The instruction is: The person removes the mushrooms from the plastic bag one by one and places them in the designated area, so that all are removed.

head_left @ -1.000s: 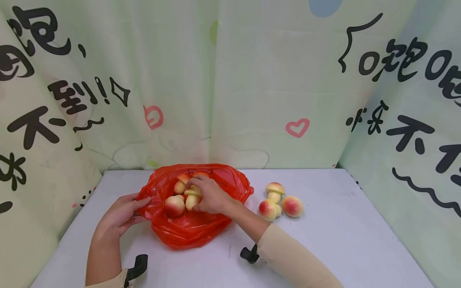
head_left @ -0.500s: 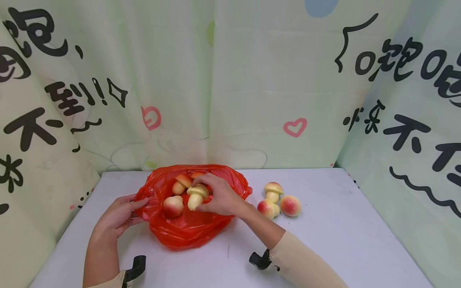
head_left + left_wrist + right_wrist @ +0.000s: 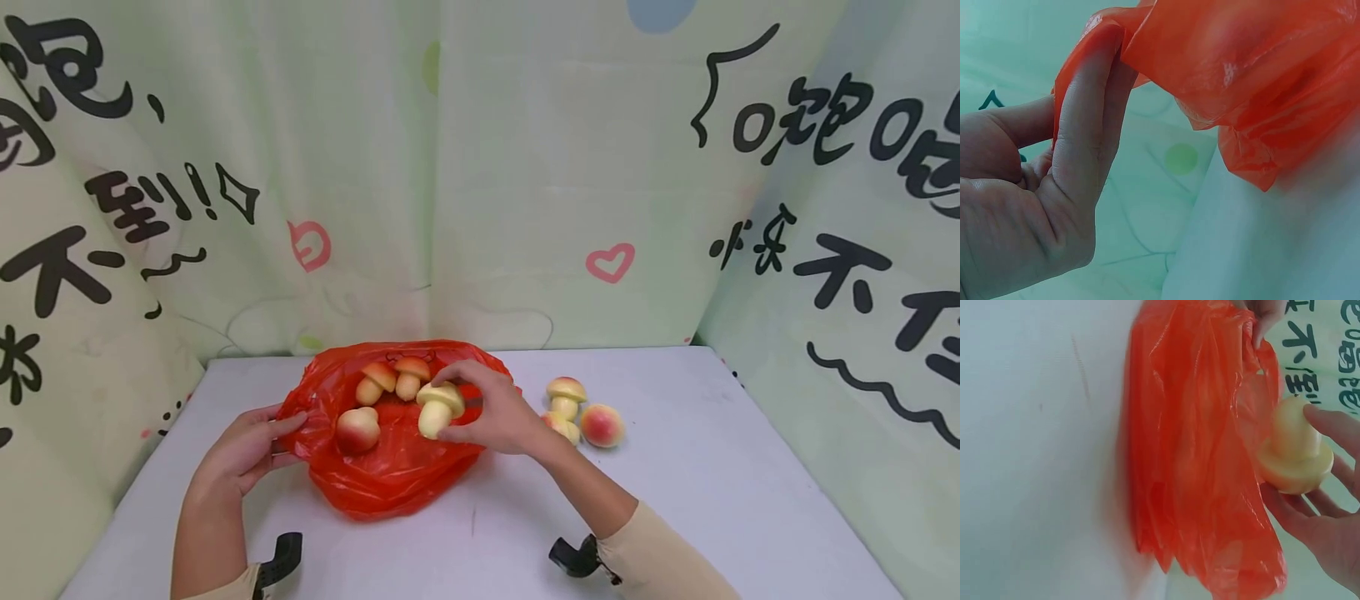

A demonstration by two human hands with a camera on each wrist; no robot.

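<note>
A red plastic bag (image 3: 375, 492) lies with its mouth spread wide on the white table. My left hand (image 3: 243, 450) pinches its left rim; in the left wrist view the film drapes over the fingers (image 3: 1082, 119). Between thumb and fingers, my right hand (image 3: 502, 408) holds a toy mushroom (image 3: 435, 417) with a pale yellow stem, above the bag's right side. The right wrist view shows this mushroom (image 3: 1294, 434) stem up, right at the bag's rim. Inside the bag are two orange-capped mushrooms, one (image 3: 375, 383) beside the other (image 3: 411, 379), and a reddish round-capped one (image 3: 358, 429).
On the table right of the bag sit a mushroom standing upright (image 3: 566, 396), a tipped one (image 3: 562, 427) partly behind my right wrist, and a red round cap (image 3: 602, 426). A printed curtain (image 3: 510, 208) encloses the table's back and sides.
My right hand has lifted the pale mushroom from among the others and carried it rightward, uncovering the orange-capped ones. The left hand keeps its grip on the rim. The head view has shifted slightly.
</note>
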